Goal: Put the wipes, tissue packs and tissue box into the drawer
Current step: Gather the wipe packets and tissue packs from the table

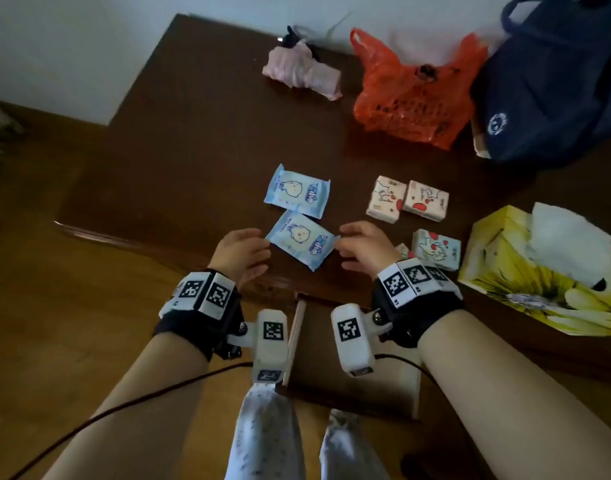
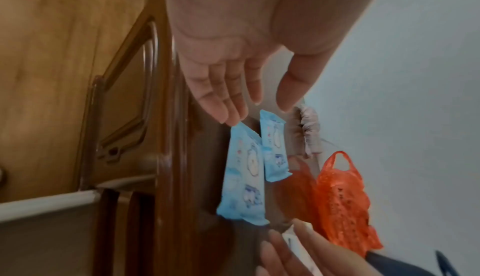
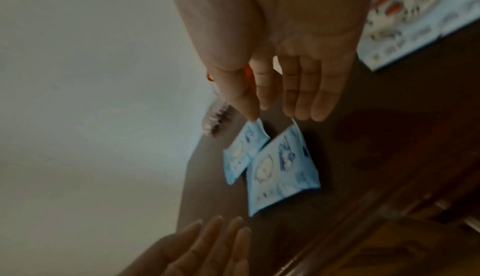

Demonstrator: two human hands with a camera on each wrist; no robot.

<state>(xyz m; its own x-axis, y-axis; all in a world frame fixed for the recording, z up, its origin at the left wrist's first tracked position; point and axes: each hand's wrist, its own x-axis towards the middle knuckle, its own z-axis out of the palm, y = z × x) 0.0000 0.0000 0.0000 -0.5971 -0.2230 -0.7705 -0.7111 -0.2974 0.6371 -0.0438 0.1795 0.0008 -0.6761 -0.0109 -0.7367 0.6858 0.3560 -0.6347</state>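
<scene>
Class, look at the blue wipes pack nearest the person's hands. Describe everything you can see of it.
The nearer wipes pack is a flat, soft-looking pale blue pouch with crimped ends, a cartoon face and dark blue lettering. It lies flat and slightly skewed on the dark wooden tabletop, near the front edge. The open left hand and right hand flank its two ends, fingertips at or just touching its edges. It looks sealed.
</scene>
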